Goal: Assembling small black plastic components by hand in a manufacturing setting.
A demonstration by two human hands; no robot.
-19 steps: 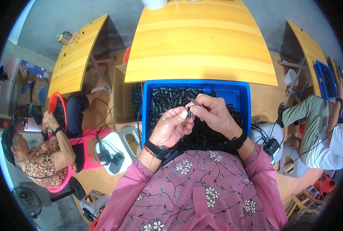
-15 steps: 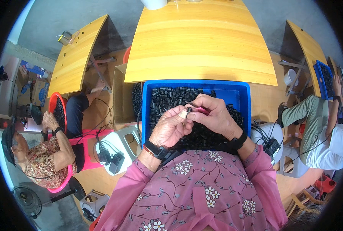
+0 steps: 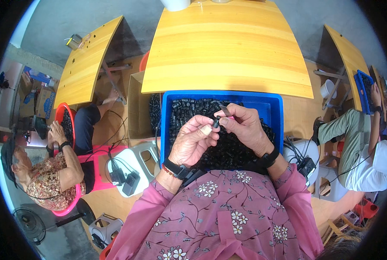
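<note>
Across the top of the scene stretches a yellow wooden bench (image 3: 226, 47). Past its left edge sits 1 co-worker in a patterned top (image 3: 50, 184); past its right edge, 1 more in a white top (image 3: 367, 173). Just beside the bench's near edge is a blue tray (image 3: 269, 106), and loose black parts (image 3: 187, 110) are heaped inside it, right up to its left edge. At the bench's far left corner stands a white tub (image 3: 176, 4). Over the middle of the tray, 2 hands meet: the left hand (image 3: 193, 136) with fingers curled, the right hand (image 3: 245, 128) pinching a small blade (image 3: 225, 111) with some pink beside it. Black bands (image 3: 180, 171) circle the wrists. Between the left hand's fingertips is pinched 1 small black piece (image 3: 216, 123), with the right thumb close against it. Something pale (image 3: 206, 129) covers the left thumb.
</note>
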